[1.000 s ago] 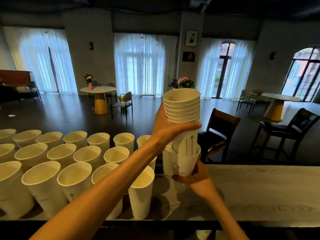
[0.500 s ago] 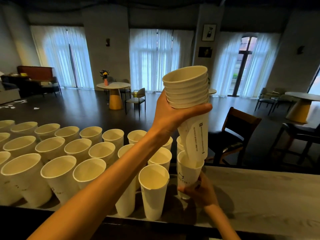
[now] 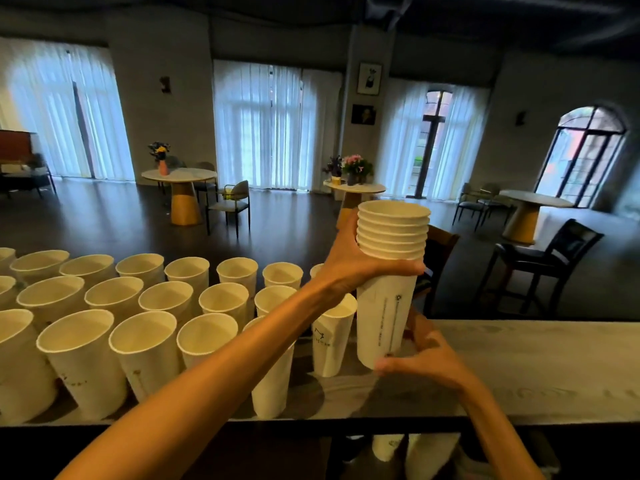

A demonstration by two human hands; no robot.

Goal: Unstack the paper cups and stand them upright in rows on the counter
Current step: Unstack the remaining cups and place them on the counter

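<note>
Here the left hand [image 3: 360,268] was wrapped round the stack of nested paper cups [image 3: 389,282] just under its rims, holding it upright above the counter [image 3: 519,368]. The right hand [image 3: 424,358] cupped the stack's lowest cup, fingers curled round its base. Beside it to the left, single cups [image 3: 145,344] stood upright in three rows, the nearest lone cup [image 3: 330,337] just beside the stack

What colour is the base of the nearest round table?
Yellow-orange base under a white top, seen in the head view.
</note>
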